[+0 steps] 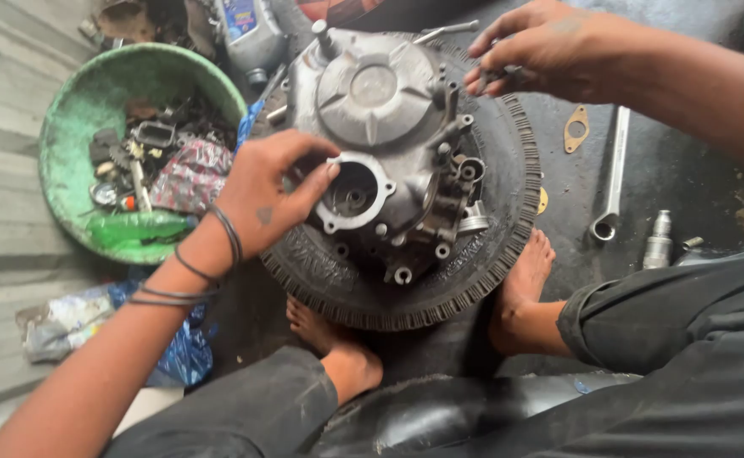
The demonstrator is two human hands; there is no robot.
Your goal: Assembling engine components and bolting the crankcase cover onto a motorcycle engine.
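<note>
The left hand (268,197) rests curled on the left edge of the grey cast-metal engine casing (389,144), its thumb at the rim of a round opening. The right hand (535,49) pinches a small dark metal part (497,76) at the casing's far right edge. The casing lies on a black rubber tyre (491,254). A green plastic basin (75,119) of parts sits left; a long steel wrench (614,174) lies right.

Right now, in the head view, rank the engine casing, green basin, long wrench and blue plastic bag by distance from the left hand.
From the left hand:
1. Engine casing, touching its fingers, on the tyre.
2. Green basin, just left of it.
3. Blue plastic bag, below, by the forearm.
4. Long wrench, far right, on the floor.
</note>
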